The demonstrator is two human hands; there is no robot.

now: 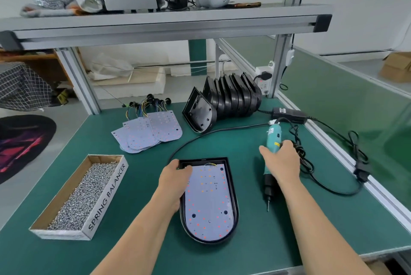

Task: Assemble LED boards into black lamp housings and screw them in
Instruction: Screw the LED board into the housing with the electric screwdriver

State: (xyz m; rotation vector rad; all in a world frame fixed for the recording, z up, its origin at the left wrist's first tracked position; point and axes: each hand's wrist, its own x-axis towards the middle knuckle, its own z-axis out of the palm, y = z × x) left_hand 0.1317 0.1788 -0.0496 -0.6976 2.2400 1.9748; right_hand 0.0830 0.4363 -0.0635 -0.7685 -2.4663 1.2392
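On the green table (266,237) right in front of me, one lamp housing (231,177) lay flat with its open side up, and an LED board (209,199) sat inside its black rim. As far as I could judge, the fitting step was done for this unit and the screwing was not: the round holes in the board looked dark and empty, though I could not rule out a small screw near the rounded end.

The left hand (175,177) lay over the board's far left corner and the housing rim, fingers bent. I could not tell whether it pinched the wall or only pressed down. The right hand (281,161) was wrapped round the teal screwdriver (272,139), which sat just to the right of the housing and apart from it, its bit pointing back toward me and low to the table.

Plenty looked left to do. A row of empty housings (235,99) stood on edge at the back of the table, and a loose pile of boards (151,132) with coloured wires lay to their left. A cardboard box (109,192) full of screws (84,194) waited well left of the housing.

The seated board was pale, flat at one end and rounded at the other like its housing, and dotted with small red and orange LEDs. A few wires showed at its far edge.
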